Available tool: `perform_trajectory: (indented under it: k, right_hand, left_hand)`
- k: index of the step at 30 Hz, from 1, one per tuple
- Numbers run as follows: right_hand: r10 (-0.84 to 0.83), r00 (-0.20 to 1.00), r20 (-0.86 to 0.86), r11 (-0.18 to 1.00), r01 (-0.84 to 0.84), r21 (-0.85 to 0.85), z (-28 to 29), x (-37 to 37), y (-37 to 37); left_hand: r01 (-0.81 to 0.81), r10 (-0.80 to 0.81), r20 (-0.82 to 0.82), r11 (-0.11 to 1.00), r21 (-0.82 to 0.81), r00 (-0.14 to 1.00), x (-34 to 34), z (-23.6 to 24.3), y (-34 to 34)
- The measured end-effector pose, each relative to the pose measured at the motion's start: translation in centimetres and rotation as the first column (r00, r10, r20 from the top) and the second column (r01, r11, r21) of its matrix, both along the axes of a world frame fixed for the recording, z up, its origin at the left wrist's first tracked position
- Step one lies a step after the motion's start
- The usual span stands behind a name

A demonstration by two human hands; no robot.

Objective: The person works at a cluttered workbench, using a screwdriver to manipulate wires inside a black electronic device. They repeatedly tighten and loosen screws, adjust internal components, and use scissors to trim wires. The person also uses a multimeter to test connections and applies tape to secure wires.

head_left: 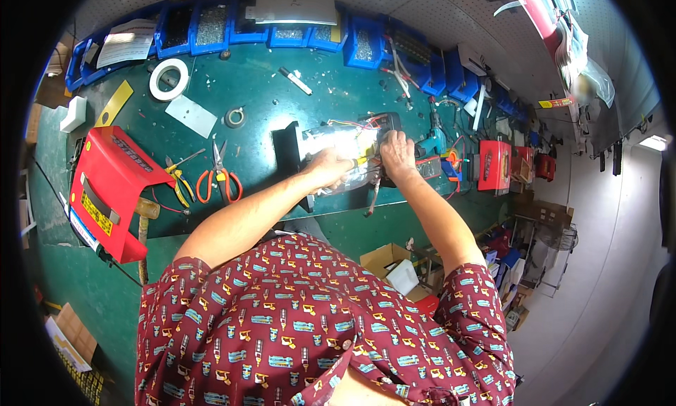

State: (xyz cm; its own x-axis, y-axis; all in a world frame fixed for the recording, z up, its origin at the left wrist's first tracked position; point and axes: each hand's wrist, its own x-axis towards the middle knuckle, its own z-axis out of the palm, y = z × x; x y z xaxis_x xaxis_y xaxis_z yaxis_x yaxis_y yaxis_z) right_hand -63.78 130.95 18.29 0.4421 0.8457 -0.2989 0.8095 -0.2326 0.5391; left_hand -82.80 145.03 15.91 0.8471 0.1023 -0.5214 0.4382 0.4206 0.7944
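An opened machine (338, 137) with a shiny metallic body, black end plates and loose red and yellow wires sits on the green bench in front of me. My left hand (328, 168) is closed over its near side, with a slim yellow piece (362, 161) sticking out from the fingertips; its kind does not show. At the machine's right end, my right hand (398, 152) has bent fingers pressed together by the black end panel (384, 123). What those fingers pinch is hidden. A dark cable end (372, 202) hangs below, over the bench edge.
Left of the machine lie orange-handled scissors (220, 177), yellow pliers (183, 186), a mallet (146, 210) and a red metal cover (116, 188). Blue parts bins (211, 27) line the back. A teal power drill (433, 140) and red housings (494, 165) stand to the right.
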Motion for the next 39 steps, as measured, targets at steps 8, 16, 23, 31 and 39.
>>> perform_trajectory:
  k: [8, 16, 23, 31, 39]
  right_hand:
    - [0.180, 0.982, 0.059, 0.971, -0.168, -0.172, -0.6, -0.3, 1.3]
    - [0.272, 0.960, 0.063, 0.927, -0.244, -0.284, -1.8, 1.2, 1.3]
    - [0.273, 0.962, -0.004, 0.874, -0.250, -0.417, -0.9, 1.1, 1.9]
    - [0.296, 0.955, -0.006, 0.897, -0.280, -0.342, -1.3, 0.5, 1.7]
    - [0.201, 0.975, -0.098, 0.968, -0.213, -0.135, 0.7, 0.8, 0.4]
  left_hand:
    - [-0.002, 0.002, -0.016, 1.000, 0.029, 1.000, 0.2, 0.1, 0.5]
    - [0.000, 0.000, -0.033, 1.000, -0.002, 0.999, 0.0, -0.4, 0.0]
    - [0.052, -0.052, 0.095, 0.999, -0.005, 0.994, -5.2, 3.5, 3.0]
    - [-0.072, 0.073, 0.060, 0.997, -0.022, 0.995, -12.2, 2.4, 4.4]
    - [-0.287, 0.290, 0.020, 0.953, -0.100, 0.957, -15.0, 1.5, 5.4]
